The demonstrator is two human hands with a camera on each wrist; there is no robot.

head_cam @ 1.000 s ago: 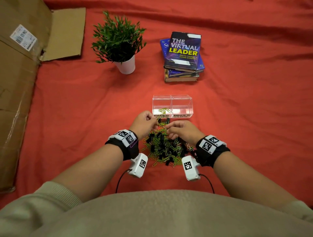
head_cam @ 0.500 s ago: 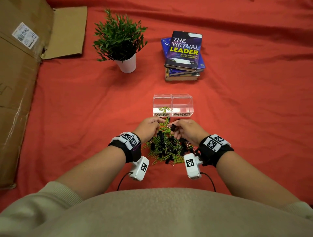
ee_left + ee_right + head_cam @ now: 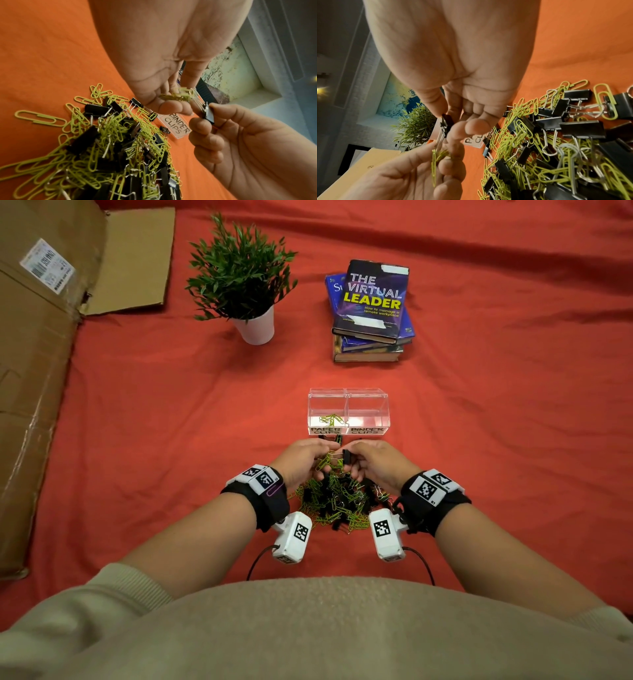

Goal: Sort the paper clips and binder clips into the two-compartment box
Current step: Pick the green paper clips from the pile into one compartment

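Note:
A heap of yellow-green paper clips and black binder clips (image 3: 337, 499) lies on the red cloth between my wrists. My left hand (image 3: 303, 460) pinches a bunch of paper clips (image 3: 180, 95), raised above the heap. My right hand (image 3: 371, 462) pinches a black binder clip (image 3: 346, 456) by its body; its wire handles tangle with the held paper clips (image 3: 436, 155). Just beyond stands the clear two-compartment box (image 3: 348, 405). Its left half, labelled PAPER CLIPS, holds a few paper clips (image 3: 330, 419). The right half, labelled BINDER CLIPS (image 3: 177, 125), looks empty.
A potted green plant (image 3: 245, 278) stands at the back left and a stack of books (image 3: 371, 309) at the back right. A flattened cardboard box (image 3: 37, 364) lies along the left edge. Red cloth (image 3: 496, 422) covers the surface all round.
Both hands have lifted off the heap and moved toward the box, the left carrying paper clips, the right a binder clip.

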